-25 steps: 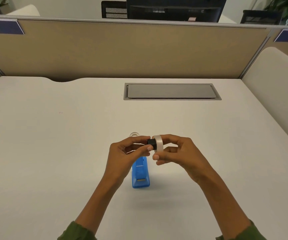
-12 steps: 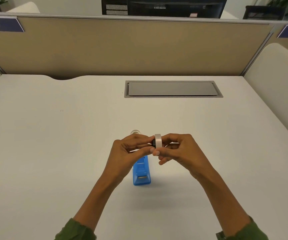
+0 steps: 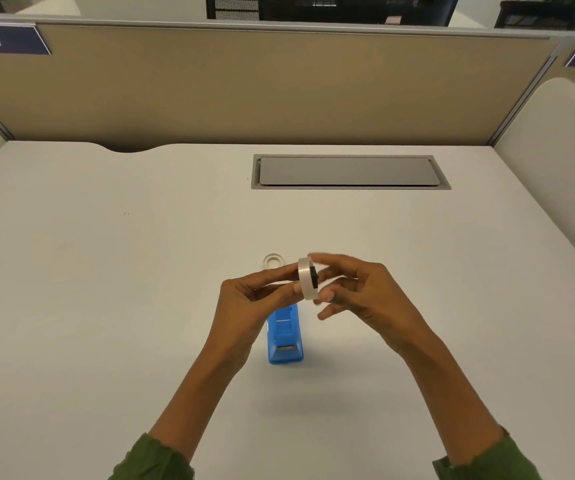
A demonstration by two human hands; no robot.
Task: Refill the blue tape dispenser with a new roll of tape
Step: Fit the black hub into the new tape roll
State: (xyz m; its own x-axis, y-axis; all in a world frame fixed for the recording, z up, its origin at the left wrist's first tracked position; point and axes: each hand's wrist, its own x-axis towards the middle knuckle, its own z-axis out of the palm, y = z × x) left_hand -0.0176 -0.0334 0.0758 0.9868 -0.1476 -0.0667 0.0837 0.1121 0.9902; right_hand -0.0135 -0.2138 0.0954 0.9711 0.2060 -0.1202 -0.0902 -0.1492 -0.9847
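A whitish new tape roll is held on edge above the desk, with a black hub showing on its right face. My left hand pinches the roll from the left. My right hand meets it from the right, the blurred forefinger over the top and the thumb under the lower rim. The blue tape dispenser stands on the desk just below my hands, its rear part hidden by my left hand and its cutter end toward me.
A small clear empty tape ring lies flat on the white desk just beyond my left hand. A grey cable hatch is set into the desk further back. A tan partition closes the far edge.
The black hub, earlier sticking out on the roll's left side in my left fingers, now shows on its right face. My right fingers have loosened and spread.
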